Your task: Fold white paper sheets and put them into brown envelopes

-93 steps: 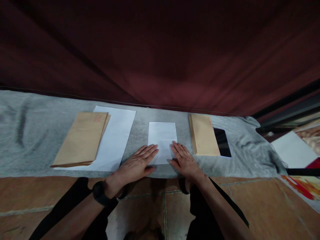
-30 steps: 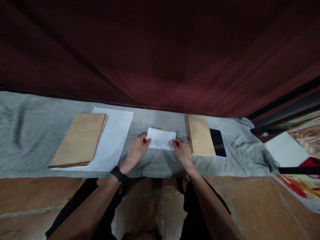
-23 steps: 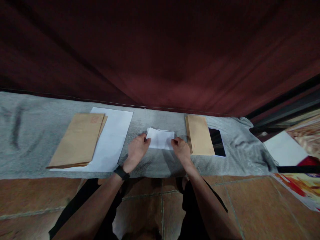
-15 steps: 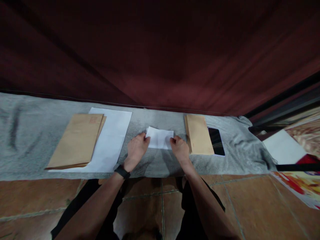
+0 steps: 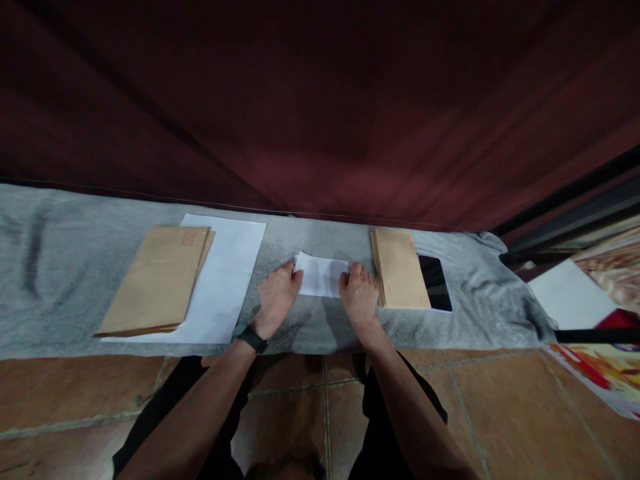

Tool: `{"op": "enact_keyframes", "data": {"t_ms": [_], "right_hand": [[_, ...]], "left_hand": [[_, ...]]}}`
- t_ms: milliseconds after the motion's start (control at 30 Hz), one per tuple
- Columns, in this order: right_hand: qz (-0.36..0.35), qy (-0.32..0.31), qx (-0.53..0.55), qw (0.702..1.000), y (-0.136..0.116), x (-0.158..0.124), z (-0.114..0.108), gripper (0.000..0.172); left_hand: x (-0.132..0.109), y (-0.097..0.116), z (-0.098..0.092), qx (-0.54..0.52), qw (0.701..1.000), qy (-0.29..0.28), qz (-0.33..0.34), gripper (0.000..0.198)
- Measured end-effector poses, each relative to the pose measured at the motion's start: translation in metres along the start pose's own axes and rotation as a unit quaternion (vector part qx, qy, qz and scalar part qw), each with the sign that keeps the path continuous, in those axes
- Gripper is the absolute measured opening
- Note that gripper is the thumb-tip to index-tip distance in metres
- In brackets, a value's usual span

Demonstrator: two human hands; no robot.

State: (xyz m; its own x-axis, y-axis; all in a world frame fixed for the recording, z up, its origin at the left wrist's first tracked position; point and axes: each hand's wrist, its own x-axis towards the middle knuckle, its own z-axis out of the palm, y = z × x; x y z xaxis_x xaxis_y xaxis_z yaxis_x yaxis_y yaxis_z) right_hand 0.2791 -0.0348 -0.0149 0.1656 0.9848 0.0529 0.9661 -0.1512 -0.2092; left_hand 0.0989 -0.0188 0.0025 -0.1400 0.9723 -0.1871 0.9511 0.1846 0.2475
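A small folded sheet of white paper [image 5: 323,277] lies between my hands on the grey cloth [image 5: 310,327]. My left hand [image 5: 280,290], below a dark wristband [image 5: 253,339], pinches its left end, where a corner of the top layer lifts a little. At the right end my right hand [image 5: 359,293] grips the paper between thumb and curled fingers. Just right of that hand sits a stack of small brown envelopes [image 5: 401,270]. Larger brown envelopes [image 5: 155,280] rest on white paper sheets [image 5: 235,273] to the left.
A dark-screened phone [image 5: 435,283] lies partly under the small envelopes. Behind the cloth-covered surface hangs a dark red curtain [image 5: 320,153]. At the far right are a black bar [image 5: 595,336] and a colourful printed box [image 5: 610,373]. Tiled floor [image 5: 285,427] shows below.
My right hand has shifted slightly, its fingers now more curled over the paper's right end. The left hand keeps its hold. The whole view has drifted slightly.
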Motion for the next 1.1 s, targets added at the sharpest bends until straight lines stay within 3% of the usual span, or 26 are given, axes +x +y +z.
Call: {"op": "enact_keyframes", "data": {"t_ms": [200,267,433,967,1100], "right_hand": [[-0.195,0.013,0.076,0.978,-0.013,-0.01,0.021,0.049],[-0.22,-0.001,0.073,0.973,-0.017,-0.017,0.032,0.054],[-0.208,0.001,0.065,0.976,-0.018,-0.025,0.046,0.059],[-0.186,0.005,0.049,0.981,-0.022,-0.023,0.046,0.056],[-0.184,-0.008,0.045,0.982,-0.022,-0.022,0.043,0.056]], "left_hand": [[0.002,0.0,0.0,0.0,1.0,-0.004,0.008,0.038],[0.002,0.0,0.001,0.007,1.0,-0.004,0.007,0.038],[0.003,-0.001,0.003,0.012,1.0,0.004,0.013,0.037],[-0.002,0.003,0.011,0.051,0.996,0.07,0.026,0.036],[-0.002,0.006,0.018,0.039,0.984,0.138,0.108,0.034]]}}
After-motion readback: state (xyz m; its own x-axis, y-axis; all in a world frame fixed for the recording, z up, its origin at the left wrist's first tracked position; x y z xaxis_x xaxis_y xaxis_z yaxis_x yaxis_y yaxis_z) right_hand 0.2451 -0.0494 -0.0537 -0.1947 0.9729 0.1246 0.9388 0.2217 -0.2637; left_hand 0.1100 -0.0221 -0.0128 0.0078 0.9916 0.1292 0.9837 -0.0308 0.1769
